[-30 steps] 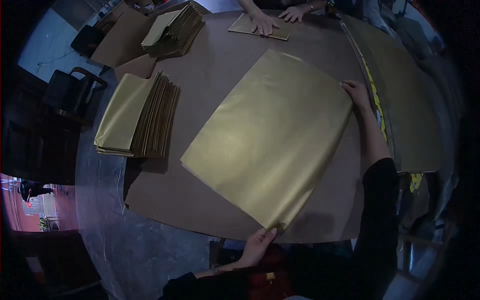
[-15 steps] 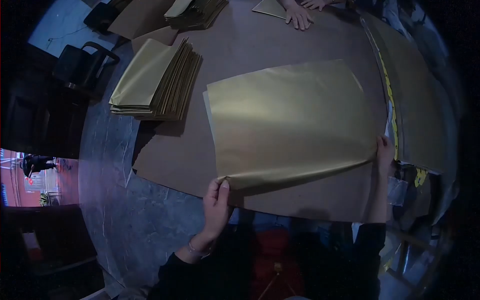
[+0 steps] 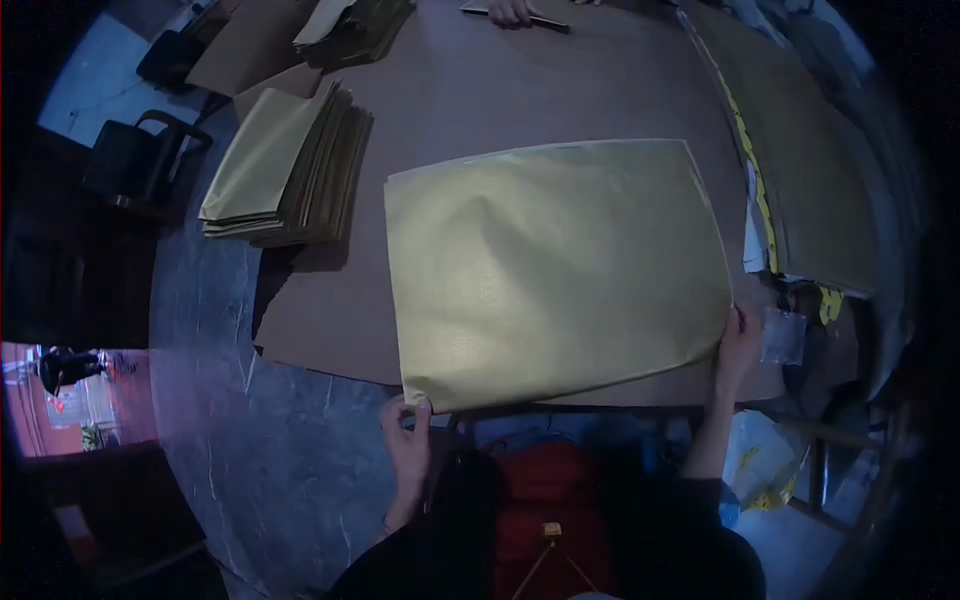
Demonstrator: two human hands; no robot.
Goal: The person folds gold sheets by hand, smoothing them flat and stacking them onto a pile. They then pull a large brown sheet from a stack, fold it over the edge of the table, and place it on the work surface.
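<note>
A large gold sheet (image 3: 560, 280) lies over the brown table covering (image 3: 440, 110), with a pale layer showing along its top and right edges. My left hand (image 3: 408, 440) pinches its lower left corner between thumb and fingers, just past the table's front edge. At the lower right corner, my right hand (image 3: 738, 345) has its fingers closed on the sheet's edge. A soft dent runs through the sheet's upper left part, and its lower edge bows slightly.
Folded gold sheets are stacked (image 3: 255, 165) at the left, with another pile (image 3: 355, 30) behind. A co-worker's hand (image 3: 512, 12) rests on a folded piece at the far edge. Large sheets (image 3: 800, 170) lie right. A black chair (image 3: 140, 155) stands left.
Both my hands have moved toward me with the sheet, whose front edge now reaches the table's front edge. The view has shifted. The co-worker's hand now rests on the folded piece.
</note>
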